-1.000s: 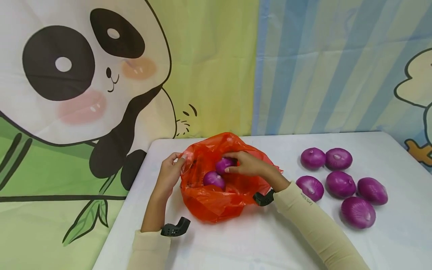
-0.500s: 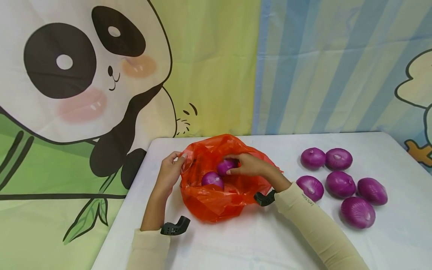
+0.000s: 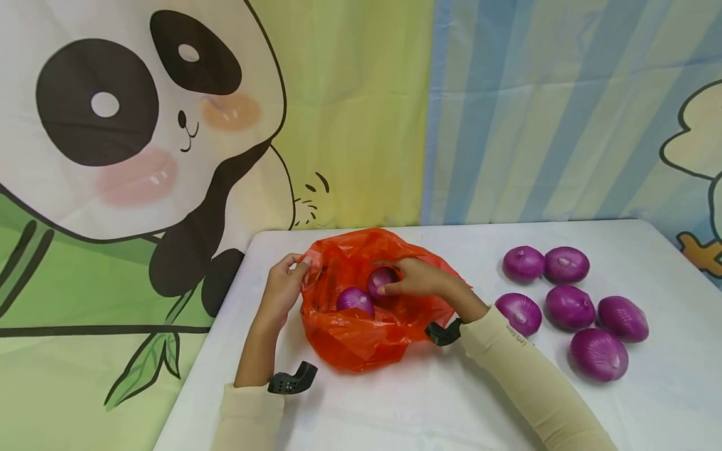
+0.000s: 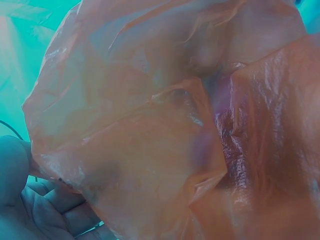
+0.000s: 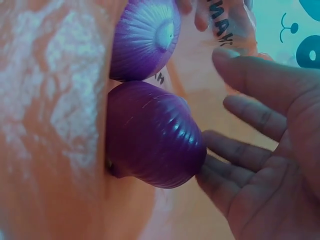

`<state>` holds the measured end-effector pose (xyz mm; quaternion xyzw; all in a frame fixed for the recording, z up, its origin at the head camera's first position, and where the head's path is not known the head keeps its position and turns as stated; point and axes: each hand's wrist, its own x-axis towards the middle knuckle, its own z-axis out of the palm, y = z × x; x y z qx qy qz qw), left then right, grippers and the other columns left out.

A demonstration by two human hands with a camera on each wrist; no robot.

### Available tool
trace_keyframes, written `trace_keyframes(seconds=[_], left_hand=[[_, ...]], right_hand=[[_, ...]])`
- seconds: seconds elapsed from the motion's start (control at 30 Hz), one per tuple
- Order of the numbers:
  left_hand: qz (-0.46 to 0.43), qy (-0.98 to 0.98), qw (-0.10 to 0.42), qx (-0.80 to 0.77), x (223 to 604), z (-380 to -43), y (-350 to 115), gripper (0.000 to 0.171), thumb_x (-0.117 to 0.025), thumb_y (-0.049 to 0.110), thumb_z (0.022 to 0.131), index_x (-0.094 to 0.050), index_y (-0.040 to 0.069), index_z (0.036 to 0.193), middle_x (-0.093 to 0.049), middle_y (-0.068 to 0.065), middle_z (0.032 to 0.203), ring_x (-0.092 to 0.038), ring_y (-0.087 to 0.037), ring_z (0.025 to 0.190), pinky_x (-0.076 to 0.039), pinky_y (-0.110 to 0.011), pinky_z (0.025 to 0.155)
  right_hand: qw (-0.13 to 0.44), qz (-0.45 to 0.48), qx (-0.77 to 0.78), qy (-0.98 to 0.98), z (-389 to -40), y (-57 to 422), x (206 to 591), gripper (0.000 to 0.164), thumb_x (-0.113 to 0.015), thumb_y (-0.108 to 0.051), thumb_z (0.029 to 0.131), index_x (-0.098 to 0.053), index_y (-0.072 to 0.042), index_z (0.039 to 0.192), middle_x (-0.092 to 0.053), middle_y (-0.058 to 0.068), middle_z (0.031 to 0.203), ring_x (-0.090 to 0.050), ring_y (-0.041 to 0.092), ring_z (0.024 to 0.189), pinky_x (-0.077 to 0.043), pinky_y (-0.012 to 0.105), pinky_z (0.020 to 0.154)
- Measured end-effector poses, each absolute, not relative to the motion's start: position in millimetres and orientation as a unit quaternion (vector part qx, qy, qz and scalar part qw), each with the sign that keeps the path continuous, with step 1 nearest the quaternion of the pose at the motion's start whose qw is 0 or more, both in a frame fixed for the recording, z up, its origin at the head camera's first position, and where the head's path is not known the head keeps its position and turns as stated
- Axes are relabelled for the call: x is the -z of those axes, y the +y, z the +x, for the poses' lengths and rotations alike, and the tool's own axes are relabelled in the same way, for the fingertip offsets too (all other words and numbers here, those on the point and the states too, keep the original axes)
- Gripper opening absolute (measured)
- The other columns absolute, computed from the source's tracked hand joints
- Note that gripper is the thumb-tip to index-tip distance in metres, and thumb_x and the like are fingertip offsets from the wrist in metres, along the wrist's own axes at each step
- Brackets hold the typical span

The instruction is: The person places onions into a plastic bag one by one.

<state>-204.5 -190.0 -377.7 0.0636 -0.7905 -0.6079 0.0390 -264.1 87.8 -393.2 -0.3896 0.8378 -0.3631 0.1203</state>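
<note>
A red plastic bag (image 3: 358,344) stands with its mouth spread on the table, two purple onions inside. At its left rim my left hand (image 3: 284,288) pinches the film between thumb and fingers; the left wrist view shows the film (image 4: 125,150) stretched in front of that hand (image 4: 45,207). My right hand (image 3: 420,277) reaches into the mouth beside the right-hand onion (image 3: 381,280). Seen from the right wrist, its fingers (image 5: 220,175) lie loosely at the side of this onion (image 5: 155,135), the thumb apart from it. Against it rests the other onion (image 3: 355,301).
Several more purple onions (image 3: 570,307) lie loose on the right side of the white table (image 3: 395,413). Behind the table hangs a printed cloth backdrop (image 3: 361,113) with a panda. Both forearms carry black wrist cameras (image 3: 293,379).
The right-hand onion in the bag has shifted slightly right and nearer, and turned. My right hand has moved slightly right with it. The left hand keeps its place on the bag rim.
</note>
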Motion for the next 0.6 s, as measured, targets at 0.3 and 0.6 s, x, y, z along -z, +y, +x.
trace_keyframes(seconds=[0.3, 0.6], left_hand=[[0.064, -0.788, 0.048, 0.61, 379.0, -201.7, -191.8, 0.024, -0.054, 0.028, 0.1, -0.06, 0.004, 0.101, -0.048, -0.004, 0.068, -0.038, -0.014, 0.056, -0.033, -0.025, 0.051], [0.067, -0.792, 0.044, 0.606, 376.1, -203.7, -195.8, 0.025, -0.052, 0.029, 0.101, -0.059, 0.005, 0.102, -0.048, -0.005, 0.069, -0.045, -0.018, 0.066, -0.041, -0.032, 0.064]], right_hand=[[0.105, -0.41, 0.361, 0.831, -251.9, 89.9, 380.4, 0.059, -0.071, -0.027, 0.09, -0.05, -0.014, 0.143, -0.054, 0.005, 0.137, -0.053, 0.027, 0.118, -0.044, 0.044, 0.096], [0.084, -0.434, 0.358, 0.823, -237.3, 107.6, 363.3, 0.052, -0.07, -0.026, 0.09, -0.055, -0.014, 0.139, -0.055, 0.006, 0.136, -0.048, 0.022, 0.127, -0.042, 0.041, 0.1]])
